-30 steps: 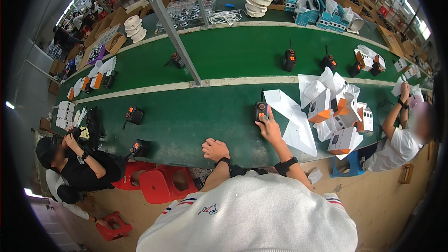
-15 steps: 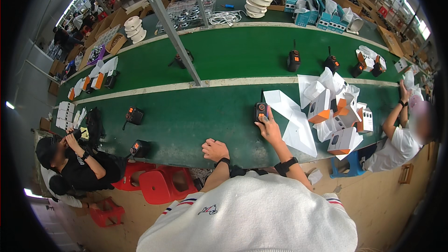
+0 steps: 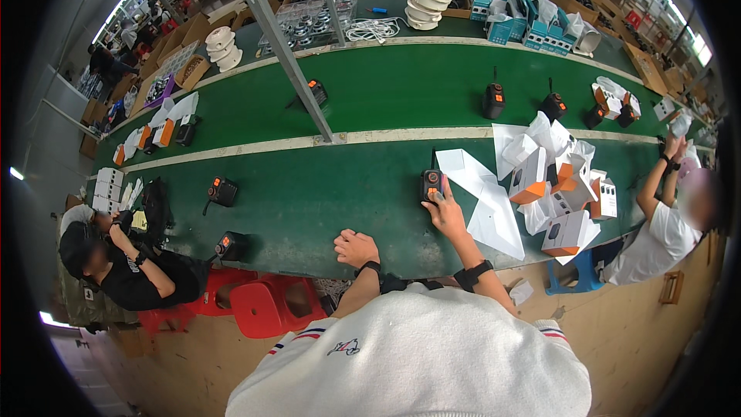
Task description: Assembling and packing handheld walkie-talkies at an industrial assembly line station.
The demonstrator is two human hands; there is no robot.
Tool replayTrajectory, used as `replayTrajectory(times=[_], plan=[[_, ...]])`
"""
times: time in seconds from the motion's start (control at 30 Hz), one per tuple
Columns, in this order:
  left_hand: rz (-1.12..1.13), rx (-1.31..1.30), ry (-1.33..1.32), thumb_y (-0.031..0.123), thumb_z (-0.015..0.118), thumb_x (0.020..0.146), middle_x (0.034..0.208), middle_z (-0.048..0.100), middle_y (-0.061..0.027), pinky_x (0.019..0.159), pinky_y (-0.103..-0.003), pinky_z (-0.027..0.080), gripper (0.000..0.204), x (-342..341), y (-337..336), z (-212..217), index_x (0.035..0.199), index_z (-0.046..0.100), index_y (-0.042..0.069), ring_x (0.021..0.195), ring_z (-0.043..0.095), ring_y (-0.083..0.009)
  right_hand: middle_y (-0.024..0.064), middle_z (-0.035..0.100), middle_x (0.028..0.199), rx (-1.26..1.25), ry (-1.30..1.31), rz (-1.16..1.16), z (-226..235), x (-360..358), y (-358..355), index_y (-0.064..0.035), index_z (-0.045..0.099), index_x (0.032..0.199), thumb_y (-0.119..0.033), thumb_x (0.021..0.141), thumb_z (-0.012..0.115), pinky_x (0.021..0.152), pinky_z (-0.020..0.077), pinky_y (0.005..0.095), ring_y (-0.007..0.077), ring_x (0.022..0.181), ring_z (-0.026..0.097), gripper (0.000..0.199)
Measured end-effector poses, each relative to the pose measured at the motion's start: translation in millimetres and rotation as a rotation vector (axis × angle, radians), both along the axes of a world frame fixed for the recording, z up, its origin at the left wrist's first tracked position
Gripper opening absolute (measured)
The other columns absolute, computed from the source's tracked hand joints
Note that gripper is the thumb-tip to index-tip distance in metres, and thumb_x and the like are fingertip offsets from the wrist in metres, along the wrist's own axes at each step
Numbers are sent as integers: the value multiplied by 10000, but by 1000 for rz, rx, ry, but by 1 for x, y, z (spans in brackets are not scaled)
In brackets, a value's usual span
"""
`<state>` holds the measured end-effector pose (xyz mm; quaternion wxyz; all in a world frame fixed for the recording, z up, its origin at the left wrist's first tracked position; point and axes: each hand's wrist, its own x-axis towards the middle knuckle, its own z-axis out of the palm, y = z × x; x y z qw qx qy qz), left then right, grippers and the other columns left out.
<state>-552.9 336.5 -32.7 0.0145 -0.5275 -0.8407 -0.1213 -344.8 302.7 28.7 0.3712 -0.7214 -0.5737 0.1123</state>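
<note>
Handheld radio (image 3: 432,184), black with an orange panel, stands on the green worktop (image 3: 332,201) a little in from its near edge, directly beyond the right hand (image 3: 445,212). Right hand: fingers extended forward and upward, tips laid against the radio's lower body. Whether thumb and fingers actually close around it cannot be read at this size; contact looks like a light hold, not a full grasp. Radio's long axis runs away from the person, antenna pointing toward the far edge.

Left hand (image 3: 356,248): curled into a loose fist, holding nothing, resting at the near edge of the worktop, well to the left of the radio. Right hand is clearly the nearer one.

Just right of the radio lies a flat white folded carton sheet (image 3: 494,220), touching or nearly so. Further right, a cluster of white-and-orange boxes (image 3: 567,185). To the left, two more black radios (image 3: 224,216) lie well apart.
</note>
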Motion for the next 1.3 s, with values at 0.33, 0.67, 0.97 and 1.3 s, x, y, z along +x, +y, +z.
replayTrajectory(times=[0.33,0.67,0.97,1.3], plan=[[-12,-12,-22,225,517,791,986,471,-46,731,-408,376,141,-1,0,2,910,482,157,921,484,-250,222,562,1147,15,3,11,-2,0,0,0,624,935,-170,804,667,781,496,438,369,1267,387,219],[-8,-1,-20,220,522,791,983,471,-46,731,-408,376,145,-1,0,1,915,484,154,926,485,-250,291,476,1253,0,6,-4,5,-2,-1,-10,628,937,-189,801,672,762,505,426,363,1222,444,229],[-5,-9,-17,223,529,786,981,470,-45,728,-406,375,151,0,0,2,912,481,155,922,484,-247,294,445,1288,14,-9,10,0,0,-1,-21,626,931,-189,797,676,767,507,429,378,1222,438,220],[-10,-1,-11,226,522,792,984,469,-42,733,-405,375,144,0,0,1,914,483,162,920,486,-246,307,405,1319,0,-9,14,1,1,-1,-30,613,929,-185,791,684,753,510,427,381,1185,473,219]])
